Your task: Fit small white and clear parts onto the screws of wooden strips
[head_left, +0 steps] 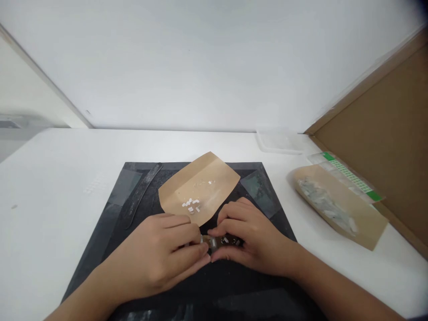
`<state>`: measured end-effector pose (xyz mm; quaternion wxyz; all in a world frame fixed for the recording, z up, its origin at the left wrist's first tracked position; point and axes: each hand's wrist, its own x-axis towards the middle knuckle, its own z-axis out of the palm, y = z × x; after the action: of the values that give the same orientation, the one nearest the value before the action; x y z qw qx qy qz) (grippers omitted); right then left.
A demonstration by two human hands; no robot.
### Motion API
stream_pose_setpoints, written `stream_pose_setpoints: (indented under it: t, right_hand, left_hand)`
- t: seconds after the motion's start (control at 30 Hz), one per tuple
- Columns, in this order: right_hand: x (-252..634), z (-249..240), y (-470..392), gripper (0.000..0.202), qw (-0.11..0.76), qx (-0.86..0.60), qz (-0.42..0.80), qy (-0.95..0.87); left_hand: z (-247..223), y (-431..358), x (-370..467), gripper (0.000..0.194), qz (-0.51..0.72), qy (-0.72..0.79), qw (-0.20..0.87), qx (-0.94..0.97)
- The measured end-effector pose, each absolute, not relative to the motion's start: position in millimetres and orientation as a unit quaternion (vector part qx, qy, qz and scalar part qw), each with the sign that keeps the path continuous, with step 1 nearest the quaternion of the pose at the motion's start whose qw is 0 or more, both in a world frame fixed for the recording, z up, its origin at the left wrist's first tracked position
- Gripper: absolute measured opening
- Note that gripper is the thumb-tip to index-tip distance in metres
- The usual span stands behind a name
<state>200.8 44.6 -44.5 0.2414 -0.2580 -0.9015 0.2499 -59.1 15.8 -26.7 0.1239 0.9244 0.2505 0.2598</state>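
Over a black mat (187, 290), both hands meet on a small narrow strip (214, 242) that carries small pale and shiny pieces. My left hand (167, 249) is closed, its fingertips pinching the strip's left part. From the other side, my right hand (249, 236) grips the strip between thumb and fingers, with its right part showing inside the hand. Just beyond the fingers lies a brown paper sheet (214, 171) with small white pieces (190, 203) and tiny bits on it. What the strip is made of cannot be made out.
A dark file-like stick (143, 194) lies on the mat's left side. To the right, brown paper (368, 227) holds translucent pieces (327, 205), beside a clear case with a green-and-white label (351, 176). A clear tray (280, 141) sits farther back. Brown board (384, 133) stands at right.
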Motion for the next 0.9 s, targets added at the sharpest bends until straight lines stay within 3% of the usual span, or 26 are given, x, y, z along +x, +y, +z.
stream_pose_setpoints:
  t: [0.43, 0.7, 0.9]
  right_hand:
    - [202, -46, 47, 0.031, 0.217, -0.26, 0.265, -0.903]
    - [202, -36, 50, 0.058, 0.225, -0.251, 0.252, -0.907]
    - [213, -23, 52, 0.063, 0.259, -0.272, 0.188, -0.907]
  left_hand:
    - [-27, 15, -50, 0.009, 0.26, 0.255, 0.141, 0.921]
    - [-33, 17, -48, 0.009, 0.248, 0.252, 0.101, 0.93]
    - [-40, 11, -39, 0.012, 0.26, 0.278, 0.102, 0.919]
